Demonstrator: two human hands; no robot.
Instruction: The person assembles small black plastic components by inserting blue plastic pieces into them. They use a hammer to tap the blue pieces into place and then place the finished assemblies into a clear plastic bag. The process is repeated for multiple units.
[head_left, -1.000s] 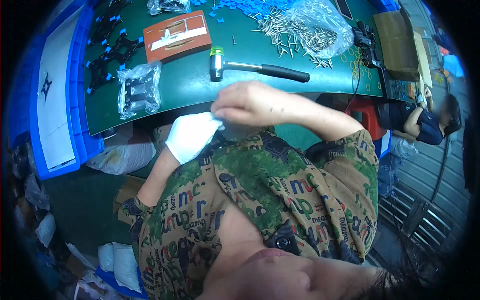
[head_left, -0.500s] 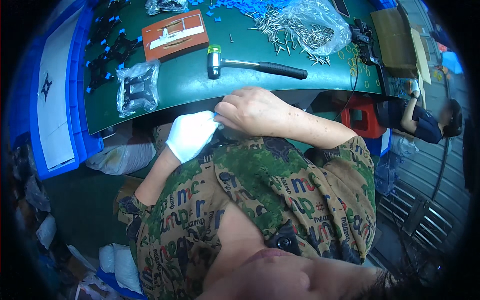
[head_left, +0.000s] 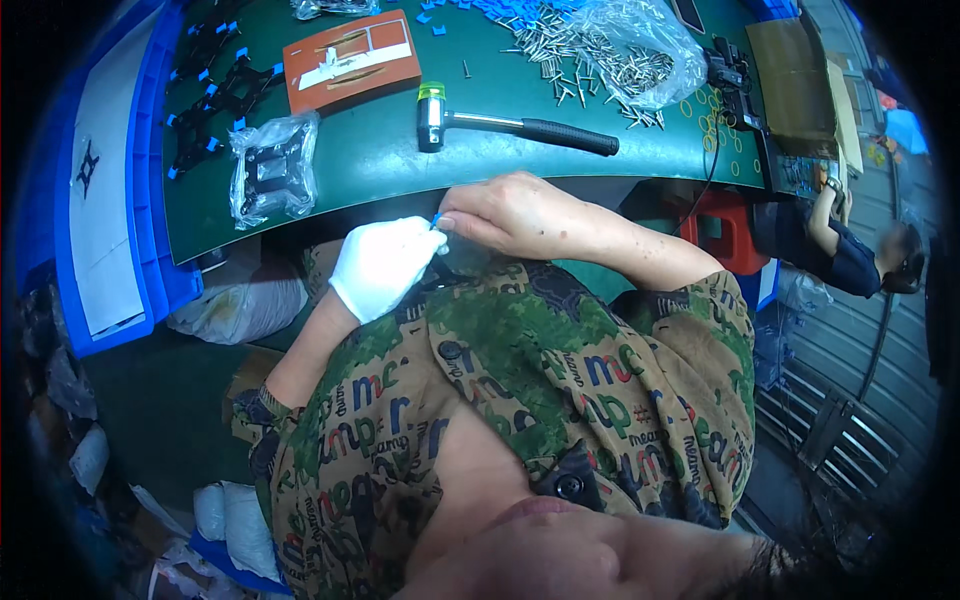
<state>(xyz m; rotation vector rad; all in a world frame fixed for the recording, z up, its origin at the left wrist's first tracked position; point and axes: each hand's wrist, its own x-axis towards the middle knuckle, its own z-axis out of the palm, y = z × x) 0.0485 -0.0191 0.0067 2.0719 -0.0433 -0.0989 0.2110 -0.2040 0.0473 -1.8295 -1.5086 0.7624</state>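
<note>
My left hand (head_left: 382, 268), in a white glove, is closed, its fingertips pinched together just off the table's near edge. My right hand (head_left: 512, 215), bare, meets it with thumb and curled fingers pressed together. A small blue piece (head_left: 436, 219) shows between the fingertips of both hands; most of it is hidden. Whether a larger part lies under the hands, I cannot make out. Beyond them on the green table (head_left: 370, 165) lies a hammer (head_left: 530, 130) with a yellow-green tip and black grip. A bagged black bracket (head_left: 275, 172) is to the left.
An orange box (head_left: 350, 65) sits behind the bracket, beside several black brackets with blue tips (head_left: 240, 90). Loose metal screws (head_left: 560, 55) and a clear plastic bag (head_left: 650, 50) lie farther back. Blue bins (head_left: 160, 230) line the left. A co-worker (head_left: 840, 235) is at the right.
My right hand has shifted slightly, its fingers now stretched flatter over the thumb. The blue piece shows more clearly between the hands. The co-worker's arms have moved.
</note>
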